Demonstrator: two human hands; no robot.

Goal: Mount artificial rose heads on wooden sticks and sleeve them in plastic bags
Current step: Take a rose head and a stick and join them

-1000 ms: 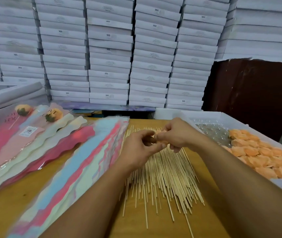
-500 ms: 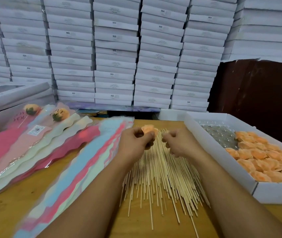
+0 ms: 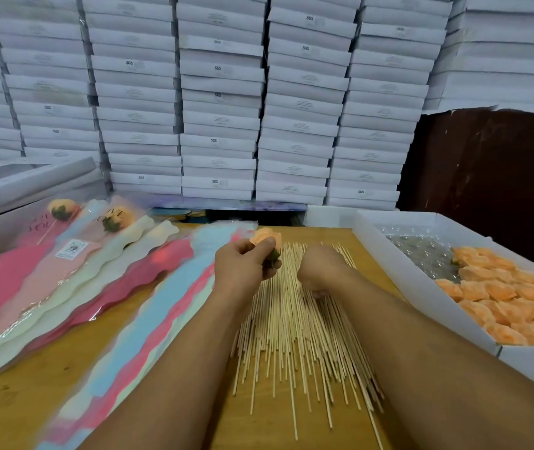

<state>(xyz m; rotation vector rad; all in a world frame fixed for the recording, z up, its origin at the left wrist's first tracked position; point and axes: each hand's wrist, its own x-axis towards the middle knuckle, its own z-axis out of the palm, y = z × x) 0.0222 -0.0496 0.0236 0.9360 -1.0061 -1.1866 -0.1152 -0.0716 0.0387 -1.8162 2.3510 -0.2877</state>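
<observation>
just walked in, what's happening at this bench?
A person is assembling artificial roses. The left hand grips one orange rose head above a pile of wooden sticks on the table. The right hand is curled down on the sticks, apparently picking one; whether it holds one cannot be told. More rose heads fill the white box on the right. Two sleeved roses lie on the plastic bags to the left.

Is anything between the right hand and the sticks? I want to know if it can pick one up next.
Nothing visible. The right hand hovers directly over the wooden sticks, fingers curled down toward them; the left hand holds the rose head off to the side.
</observation>
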